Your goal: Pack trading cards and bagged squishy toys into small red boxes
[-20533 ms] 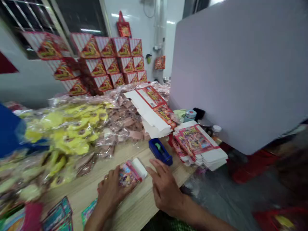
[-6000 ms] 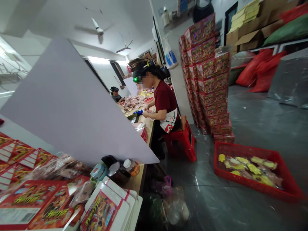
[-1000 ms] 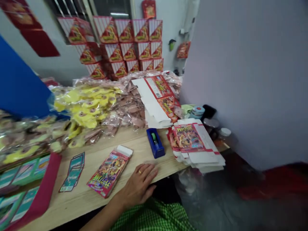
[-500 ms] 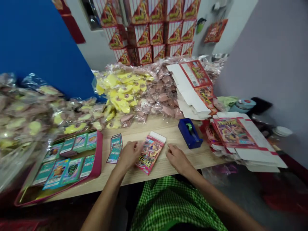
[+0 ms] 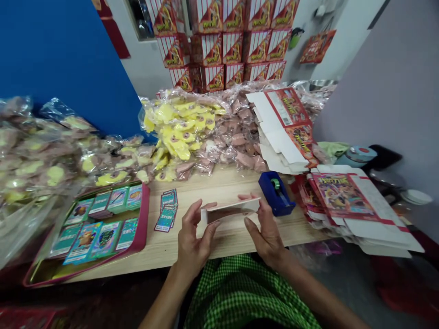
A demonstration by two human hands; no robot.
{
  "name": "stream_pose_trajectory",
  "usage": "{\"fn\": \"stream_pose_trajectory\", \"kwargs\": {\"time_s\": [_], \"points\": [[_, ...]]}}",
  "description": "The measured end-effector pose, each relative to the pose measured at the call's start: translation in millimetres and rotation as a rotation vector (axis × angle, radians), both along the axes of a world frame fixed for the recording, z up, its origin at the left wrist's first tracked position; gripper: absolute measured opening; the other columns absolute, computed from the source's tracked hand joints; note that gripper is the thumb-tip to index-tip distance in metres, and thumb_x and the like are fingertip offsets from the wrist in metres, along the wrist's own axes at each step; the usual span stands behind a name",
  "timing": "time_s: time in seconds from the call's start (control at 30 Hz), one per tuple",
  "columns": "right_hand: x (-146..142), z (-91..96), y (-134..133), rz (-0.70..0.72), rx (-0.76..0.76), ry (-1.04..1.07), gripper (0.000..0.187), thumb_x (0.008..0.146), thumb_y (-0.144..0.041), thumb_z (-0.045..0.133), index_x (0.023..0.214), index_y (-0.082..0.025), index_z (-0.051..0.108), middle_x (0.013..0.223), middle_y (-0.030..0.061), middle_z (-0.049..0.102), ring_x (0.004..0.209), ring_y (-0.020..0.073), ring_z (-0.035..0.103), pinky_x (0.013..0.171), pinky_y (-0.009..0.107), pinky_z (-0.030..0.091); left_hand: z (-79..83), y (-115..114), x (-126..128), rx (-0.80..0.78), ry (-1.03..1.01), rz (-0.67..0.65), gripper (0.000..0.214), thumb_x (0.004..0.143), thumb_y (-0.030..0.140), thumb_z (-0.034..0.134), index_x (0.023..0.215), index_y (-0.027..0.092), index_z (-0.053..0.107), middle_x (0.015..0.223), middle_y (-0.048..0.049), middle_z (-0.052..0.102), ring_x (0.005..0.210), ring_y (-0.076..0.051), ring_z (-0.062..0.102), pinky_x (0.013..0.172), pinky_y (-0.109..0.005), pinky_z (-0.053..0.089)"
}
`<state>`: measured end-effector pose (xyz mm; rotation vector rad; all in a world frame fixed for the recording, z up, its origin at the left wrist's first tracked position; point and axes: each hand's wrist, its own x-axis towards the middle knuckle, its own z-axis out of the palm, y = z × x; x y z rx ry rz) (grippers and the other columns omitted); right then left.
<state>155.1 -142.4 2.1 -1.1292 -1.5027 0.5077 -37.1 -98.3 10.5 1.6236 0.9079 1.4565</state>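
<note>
Between my two hands is a thin cardboard box (image 5: 236,209), lifted with its opened end facing me, so its white inner flaps show. My left hand (image 5: 196,235) grips the box's left end between thumb and fingers. At the right end, the fingers of my right hand (image 5: 267,230) curl behind it while the thumb stands at its front edge. Several teal cards (image 5: 167,211) lie overlapped on the wooden table, left of my left hand. A blue tape dispenser (image 5: 277,194) stands just beyond my right hand.
A pink-rimmed tray (image 5: 146,219) with stacks of cards sits at the left. Flattened boxes (image 5: 338,194) pile up on the right, with more cartons (image 5: 288,123) behind. Bagged yellow items (image 5: 181,128) and bagged pinkish items (image 5: 236,137) line the back, before stacked red boxes (image 5: 236,50).
The box that lay flat on the table is now lifted, turned and opened out. Both hands have closed on its ends. The camera view has shifted slightly.
</note>
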Motion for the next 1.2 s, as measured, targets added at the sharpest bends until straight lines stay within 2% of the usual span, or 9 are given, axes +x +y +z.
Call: {"fn": "stream_pose_trajectory", "kwargs": {"time_s": [0.1,0.2,0.37,0.47,0.63,0.8,1.03,1.1,1.2], "points": [[3,11.0,4,-0.073,0.002,0.063,0.051,0.106,-0.025,0.045,0.154,-0.031,0.03,0.15,0.0131,0.048,0.134,0.0261,0.053,0.11,0.045,0.049,14.5,-1,5,-0.136,-0.039,-0.071,0.066,0.09,0.028,0.075,0.141,0.028,0.033,0.116,-0.0059,0.07,0.092,-0.019,0.072,0.084,-0.035,0.059],[11,14.8,11,0.051,-0.213,0.185,0.049,0.104,-0.028,0.047,0.151,-0.027,0.033,0.139,0.013,0.057,0.115,0.0239,0.065,0.099,0.042,0.055,24.5,6,9,-0.37,-0.082,-0.186,0.074,0.087,0.035,0.077,0.143,0.029,0.029,0.12,-0.0067,0.067,0.082,-0.016,0.071,0.074,-0.031,0.06],[35,1.0,10,0.236,-0.454,0.105,0.061,0.095,-0.024,0.053,0.154,-0.022,0.036,0.126,0.0119,0.064,0.098,0.0222,0.067,0.084,0.039,0.059,8.6,17,2,-0.514,0.093,-0.424,0.071,0.091,0.036,0.072,0.149,0.026,0.033,0.128,-0.0118,0.064,0.097,-0.022,0.073,0.082,-0.035,0.063],[49,0.5,2,0.113,-0.355,-0.041,0.066,0.093,-0.018,0.052,0.156,-0.026,0.034,0.136,0.0142,0.059,0.102,0.023,0.066,0.082,0.039,0.058,2.0,16,-8,-0.129,0.259,-0.215,0.057,0.095,0.026,0.066,0.147,0.028,0.041,0.128,-0.0106,0.064,0.1,-0.02,0.073,0.084,-0.034,0.063],[51,34.6,-10,0.034,-0.029,-0.024,0.064,0.099,-0.013,0.048,0.157,-0.034,0.029,0.15,0.0121,0.048,0.127,0.0268,0.057,0.094,0.045,0.053,28.5,15,-19,0.772,0.502,0.064,0.09,0.083,-0.002,0.069,0.157,0.032,0.031,0.125,-0.01,0.064,0.111,-0.022,0.068,0.092,-0.036,0.061],[31,60.9,-7,0.051,0.227,-0.223,0.047,0.094,-0.005,0.051,0.134,-0.029,0.051,0.156,0.0104,0.038,0.143,0.0316,0.041,0.107,0.052,0.047,39.2,17,-18,0.911,0.616,0.087,0.095,0.082,-0.008,0.062,0.161,0.026,0.022,0.122,-0.0149,0.064,0.109,-0.024,0.068,0.085,-0.038,0.062],[24,69.7,8,0.141,0.207,-0.32,0.038,0.096,-0.006,0.045,0.126,-0.025,0.06,0.139,0.0119,0.054,0.13,0.0264,0.054,0.103,0.044,0.053,23.7,13,-25,0.764,0.519,0.173,0.082,0.087,0.001,0.064,0.155,0.032,0.031,0.123,-0.0106,0.065,0.108,-0.022,0.069,0.088,-0.035,0.061],[29,71.7,33,0.083,0.077,-0.269,0.037,0.098,-0.01,0.042,0.127,-0.027,0.058,0.141,0.0103,0.055,0.127,0.0262,0.058,0.098,0.044,0.055,24.4,14,-28,0.445,0.423,0.166,0.078,0.089,0.011,0.068,0.154,0.035,0.031,0.125,-0.0098,0.065,0.103,-0.023,0.07,0.086,-0.035,0.06],[38,68.4,100,-0.162,-0.384,-0.408,0.055,0.094,-0.008,0.039,0.147,-0.022,0.042,0.151,0.0136,0.049,0.128,0.0261,0.058,0.105,0.045,0.051,24.0,17,-29,-0.216,0.189,-0.106,0.079,0.09,0.031,0.073,0.154,0.03,0.027,0.125,-0.0114,0.062,0.097,-0.023,0.071,0.084,-0.038,0.059]]}}
